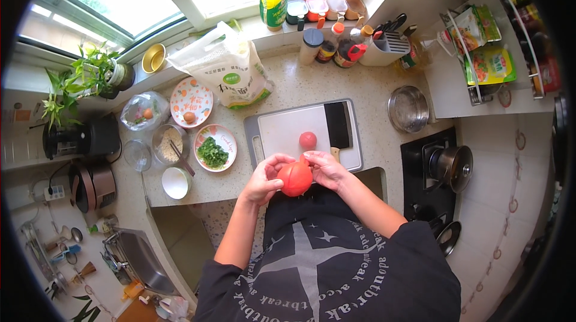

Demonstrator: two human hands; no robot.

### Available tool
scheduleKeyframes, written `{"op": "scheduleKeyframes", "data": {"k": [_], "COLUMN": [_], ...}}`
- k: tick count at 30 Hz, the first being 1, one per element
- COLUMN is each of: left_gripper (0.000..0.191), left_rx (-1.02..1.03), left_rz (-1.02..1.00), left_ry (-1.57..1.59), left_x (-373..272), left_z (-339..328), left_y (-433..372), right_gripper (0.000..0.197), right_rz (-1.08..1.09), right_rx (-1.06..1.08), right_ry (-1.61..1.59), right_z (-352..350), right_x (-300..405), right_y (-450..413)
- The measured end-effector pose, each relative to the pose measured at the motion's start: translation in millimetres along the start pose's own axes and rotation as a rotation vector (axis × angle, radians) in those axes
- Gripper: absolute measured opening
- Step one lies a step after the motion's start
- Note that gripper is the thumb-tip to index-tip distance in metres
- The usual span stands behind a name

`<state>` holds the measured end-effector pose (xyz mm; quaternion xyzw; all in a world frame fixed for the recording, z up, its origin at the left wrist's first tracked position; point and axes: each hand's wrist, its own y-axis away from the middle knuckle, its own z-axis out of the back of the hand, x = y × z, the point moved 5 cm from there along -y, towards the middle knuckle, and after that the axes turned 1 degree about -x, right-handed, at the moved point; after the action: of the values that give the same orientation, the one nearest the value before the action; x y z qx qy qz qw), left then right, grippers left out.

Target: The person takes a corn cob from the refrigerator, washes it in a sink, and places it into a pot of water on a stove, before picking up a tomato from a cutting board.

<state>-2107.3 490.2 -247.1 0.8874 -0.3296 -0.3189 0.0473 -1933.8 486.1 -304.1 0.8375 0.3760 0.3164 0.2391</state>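
My left hand (264, 179) holds a large red tomato (294, 179) just in front of my body, at the near edge of the counter. A line runs across the tomato's skin. My right hand (327, 170) pinches a small red flap at the tomato's upper right, probably loosened skin. Beyond the hands, a smaller reddish tomato (308, 140) rests on the white cutting board (281, 130) with a grey rim. A cleaver with a black blade (337, 125) and a light wooden handle (335, 154) lies on the board's right side.
To the left are a plate of chopped greens (212, 152), a metal bowl of pale flakes with chopsticks (170, 143), a white bowl (176, 183) and a plate with an egg (191, 97). A flour bag (234, 74) stands behind. Right are a steel bowl (408, 109) and a stove (420, 178) with a lidded pot.
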Motion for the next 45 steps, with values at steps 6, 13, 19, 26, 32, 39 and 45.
{"op": "scheduleKeyframes", "data": {"k": [6, 13, 19, 26, 32, 39, 45], "left_gripper": [0.06, 0.043, 0.037, 0.045, 0.046, 0.047, 0.045], "left_rx": [-0.088, -0.254, -0.274, -0.252, -0.196, -0.19, -0.201], "left_rz": [0.012, 0.086, 0.247, 0.337, 0.33, 0.35, 0.356], "left_ry": [0.003, -0.197, -0.451, -0.524, -0.56, -0.581, -0.609], "left_x": [4.9, -0.8, -2.2, -4.4, -11.8, -6.5, -6.7], "left_z": [4.0, 11.1, 16.4, 20.9, 9.6, 13.9, 16.1], "left_y": [-4.5, -17.2, -27.1, -28.9, -30.6, -33.1, -33.5], "right_gripper": [0.017, 0.022, 0.019, 0.014, 0.013, 0.013, 0.014], "right_rz": [-0.001, 0.812, 1.035, 1.048, 1.161, 1.234, 1.343], "right_rx": [-0.092, -0.113, 0.006, 0.003, 0.018, 0.078, 0.093], "right_ry": [-0.022, 0.912, 1.41, 1.487, 1.696, 1.95, 1.958], "right_z": [17.1, -35.3, -87.2, -84.9, -86.5, -94.0, -96.6], "right_x": [1.3, 70.4, 88.4, 83.6, 84.6, 78.8, 75.5], "right_y": [-2.5, 36.5, 62.0, 59.4, 60.8, 61.9, 57.8]}}
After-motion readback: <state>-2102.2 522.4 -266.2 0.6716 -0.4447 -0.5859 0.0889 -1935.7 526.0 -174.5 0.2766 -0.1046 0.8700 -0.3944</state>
